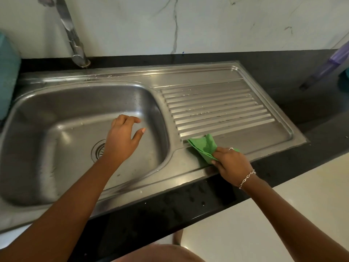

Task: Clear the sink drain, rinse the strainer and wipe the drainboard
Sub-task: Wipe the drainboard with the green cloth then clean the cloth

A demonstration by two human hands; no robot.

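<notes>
Gripping a folded green cloth (204,147) between fingers and thumb, the right hand (231,164) presses it down on the near left corner of the drainboard (222,108), just where the ridges end and the flat rim begins; a ring shows on one finger and a chain bracelet (247,178) circles the wrist; the cloth's free corner lies against the lowest ridge. Water drops sit scattered over the ridges farther back (most of them on the upper rows). The left hand (124,137) hangs over the sink basin (56,114) with nothing in it, its fingers loosely curled and spread, thumb pointing toward the drainboard; it touches no surface that I can make out. Below that wrist the drain strainer (98,150) sits in the basin floor, half hidden by the forearm; whether it is clear of debris cannot be told. The tap (72,35) rises behind the basin's far rim, against a white marbled wall (207,23); the steel unit is set into a black counter (170,205); a purple object (328,65) lies blurred at the far right edge.
</notes>
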